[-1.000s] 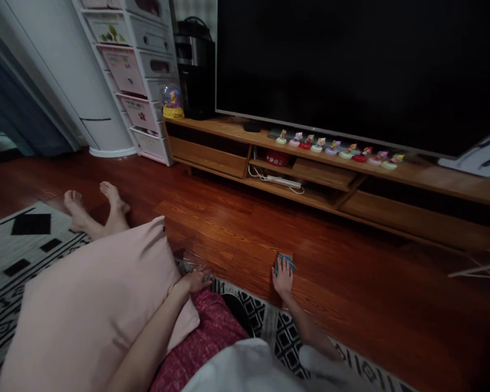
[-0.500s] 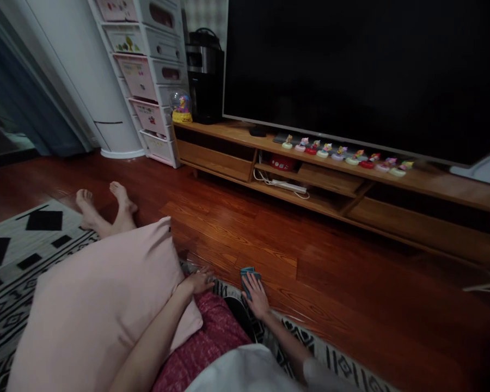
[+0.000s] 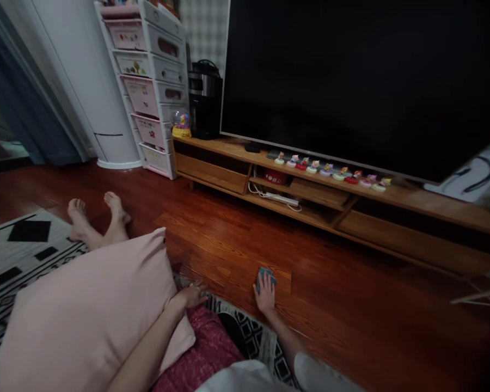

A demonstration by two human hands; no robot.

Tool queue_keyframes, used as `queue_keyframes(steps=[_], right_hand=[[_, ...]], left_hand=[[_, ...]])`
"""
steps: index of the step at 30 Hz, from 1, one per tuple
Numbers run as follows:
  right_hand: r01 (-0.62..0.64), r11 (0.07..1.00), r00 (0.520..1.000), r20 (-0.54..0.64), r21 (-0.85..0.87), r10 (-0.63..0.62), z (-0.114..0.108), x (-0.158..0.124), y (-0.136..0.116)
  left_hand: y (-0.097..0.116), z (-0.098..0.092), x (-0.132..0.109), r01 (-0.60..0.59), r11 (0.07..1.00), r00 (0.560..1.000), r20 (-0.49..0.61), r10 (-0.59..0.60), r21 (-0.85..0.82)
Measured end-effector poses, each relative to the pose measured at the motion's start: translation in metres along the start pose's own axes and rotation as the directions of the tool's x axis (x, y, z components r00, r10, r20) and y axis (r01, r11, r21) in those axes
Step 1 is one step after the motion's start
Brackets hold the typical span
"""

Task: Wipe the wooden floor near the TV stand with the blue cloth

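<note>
Covering crumpled blue cloth (image 3: 264, 269) on glossy reddish-brown wooden floor (image 3: 330, 288) with right hand (image 3: 264, 295), laid flat, unclenched; resting left hand (image 3: 193, 294), loosely spread, beside pale pink fabric cushion (image 3: 85, 305).

Arms (image 3: 286, 338) extended, right fingers (image 3: 265, 281) flat, slightly spread

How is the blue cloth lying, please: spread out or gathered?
Gathered: the cloth forms a small, uneven bundle under the right hand.
</note>
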State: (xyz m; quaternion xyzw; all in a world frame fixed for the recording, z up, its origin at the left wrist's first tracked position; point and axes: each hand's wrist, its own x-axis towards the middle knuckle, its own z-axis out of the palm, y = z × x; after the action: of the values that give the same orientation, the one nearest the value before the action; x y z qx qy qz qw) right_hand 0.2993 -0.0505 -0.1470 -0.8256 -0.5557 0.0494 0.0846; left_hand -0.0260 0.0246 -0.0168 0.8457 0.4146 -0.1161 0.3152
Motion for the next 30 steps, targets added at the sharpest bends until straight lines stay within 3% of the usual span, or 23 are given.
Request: queue_keyframes(steps=[3,5,7,11,15,17,19,22,26,28,30], right_hand=[[0.279,0.960,0.960,0.011,0.029,-0.279,0.018,-0.054,-0.013],[0.364,0.930,0.931,0.008,0.054,-0.365,0.023,-0.079,-0.018],[0.392,0.917,0.919,0.005,0.073,-0.393,0.023,-0.084,-0.022],[0.327,0.942,0.945,-0.008,0.074,-0.328,0.009,-0.034,-0.032],[0.118,0.992,0.993,0.010,0.052,-0.118,-0.006,0.036,-0.055],[0.039,0.998,0.999,0.025,0.041,-0.040,-0.008,0.055,-0.067],[0.052,0.998,0.998,0.031,0.044,-0.053,-0.004,0.058,-0.075],[0.247,0.966,0.968,0.021,0.080,-0.249,0.009,0.031,-0.075],[0.510,0.852,0.858,-0.003,0.115,-0.514,0.023,-0.033,-0.043],[0.546,0.829,0.835,-0.003,0.117,-0.550,0.022,-0.056,-0.016],[0.513,0.852,0.857,-0.011,0.103,-0.514,0.016,-0.062,0.014]], left_hand=[[0.001,0.001,0.001,0.030,0.999,0.999,0.028,-0.031,0.014],[0.000,0.001,0.001,0.036,0.999,0.999,0.038,-0.036,0.017],[-0.001,0.002,0.001,0.036,0.999,0.998,0.043,-0.037,0.021],[-0.002,0.001,0.000,0.031,0.999,0.999,0.037,-0.032,0.034],[-0.001,0.000,0.001,0.025,0.999,1.000,0.010,-0.026,0.044],[-0.001,0.000,0.001,0.024,0.998,1.000,0.002,-0.024,0.051],[-0.001,0.000,0.001,0.023,0.998,1.000,-0.003,-0.023,0.059],[-0.003,0.002,0.002,0.019,0.998,1.000,-0.005,-0.019,0.056],[-0.007,0.009,0.007,0.006,1.000,1.000,-0.005,-0.006,0.020],[-0.009,0.012,0.009,-0.005,1.000,1.000,-0.001,0.005,0.004],[-0.011,0.013,0.010,-0.013,1.000,1.000,0.002,0.013,-0.004]])
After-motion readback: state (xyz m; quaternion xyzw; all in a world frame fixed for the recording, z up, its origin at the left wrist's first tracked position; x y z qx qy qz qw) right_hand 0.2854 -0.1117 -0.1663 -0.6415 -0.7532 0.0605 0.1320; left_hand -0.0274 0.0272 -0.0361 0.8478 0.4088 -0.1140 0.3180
